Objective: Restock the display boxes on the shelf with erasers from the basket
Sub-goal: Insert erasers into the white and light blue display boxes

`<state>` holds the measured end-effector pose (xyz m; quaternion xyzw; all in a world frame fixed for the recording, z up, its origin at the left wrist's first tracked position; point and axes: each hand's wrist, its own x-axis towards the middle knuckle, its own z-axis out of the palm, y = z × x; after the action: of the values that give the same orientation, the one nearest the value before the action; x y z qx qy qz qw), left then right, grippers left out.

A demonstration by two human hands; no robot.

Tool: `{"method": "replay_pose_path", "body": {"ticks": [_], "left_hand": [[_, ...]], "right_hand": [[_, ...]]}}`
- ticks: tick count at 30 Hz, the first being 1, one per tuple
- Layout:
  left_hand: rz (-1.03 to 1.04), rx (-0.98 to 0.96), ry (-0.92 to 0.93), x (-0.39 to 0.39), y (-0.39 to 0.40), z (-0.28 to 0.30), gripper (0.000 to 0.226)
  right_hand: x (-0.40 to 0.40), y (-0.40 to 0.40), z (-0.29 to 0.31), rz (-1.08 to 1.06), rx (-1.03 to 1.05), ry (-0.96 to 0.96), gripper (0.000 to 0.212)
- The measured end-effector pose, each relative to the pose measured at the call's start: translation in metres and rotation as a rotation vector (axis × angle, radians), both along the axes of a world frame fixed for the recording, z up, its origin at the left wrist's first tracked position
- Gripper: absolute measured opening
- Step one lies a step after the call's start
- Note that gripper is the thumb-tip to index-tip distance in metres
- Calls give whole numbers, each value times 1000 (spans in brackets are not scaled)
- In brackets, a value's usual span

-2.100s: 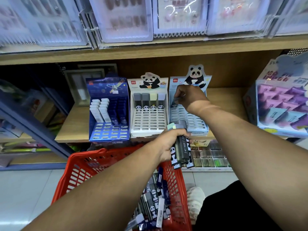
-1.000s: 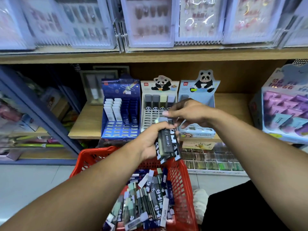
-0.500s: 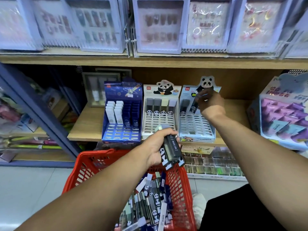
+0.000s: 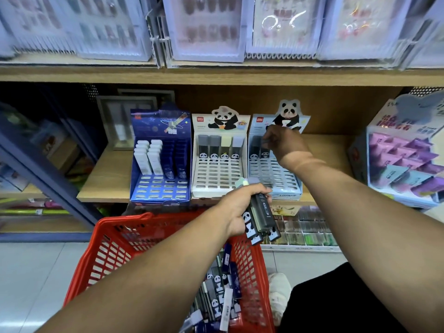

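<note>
Three display boxes stand on the wooden shelf (image 4: 108, 179): a dark blue one (image 4: 159, 188), a white panda one (image 4: 217, 179) and a light blue panda one (image 4: 274, 181). My right hand (image 4: 284, 141) is at the top row of the light blue box, its fingers pinching a dark panda eraser (image 4: 264, 150) standing there beside another. My left hand (image 4: 240, 205) grips a bundle of panda erasers (image 4: 260, 219) above the red basket (image 4: 115, 248), which holds several more erasers (image 4: 221, 294).
A large pastel box (image 4: 406, 155) of purple and teal packs stands at the shelf's right end. Picture frames (image 4: 125, 121) lean behind the blue box. Clear packs hang on the shelf above. Small coloured items (image 4: 305, 231) fill the lower shelf. A blue rack (image 4: 43, 169) is on the left.
My right hand took an eraser from the bundle in my left hand and carried it up to the top row of the light blue box. My left hand stayed over the basket.
</note>
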<state>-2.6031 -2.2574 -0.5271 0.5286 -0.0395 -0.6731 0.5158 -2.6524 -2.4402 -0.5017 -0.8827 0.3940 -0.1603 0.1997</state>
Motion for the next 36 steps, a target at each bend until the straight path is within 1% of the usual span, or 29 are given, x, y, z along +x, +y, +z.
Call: {"method": "replay_pose_path", "body": {"ticks": [3,6,13,16,19,24,29,31,34,36], "left_hand": [[17,5,0,-1,0,-1,15],[32,7,-3,1,2,1,16],[58,17,-37,4,3,7,22],[57,24,-31,5,3,10,13],[51,19,-38,6,2,14,15],[43,10,-36,8,2,20,5],[49,7,-37,14,7,24,6],[57,9,-39,18,10,24,7],[52,8,-47,25,19,24,15],[49,3,-70,32,30,24,17]], "right_hand": [[-2,-1,0,12,18,-46,17],[-4,-4,-1,9,36,-74,14],[-7,-6,-1,-151,20,-91,19],[-4,0,2,-193,-52,-42,23],[-2,4,3,-227,-121,-66,24],[4,8,2,-240,-156,20,28],[14,10,8,-252,-176,152,35],[17,14,9,-276,-192,162,33],[19,15,9,-282,-206,165,27],[20,17,11,-290,-239,207,24]]}}
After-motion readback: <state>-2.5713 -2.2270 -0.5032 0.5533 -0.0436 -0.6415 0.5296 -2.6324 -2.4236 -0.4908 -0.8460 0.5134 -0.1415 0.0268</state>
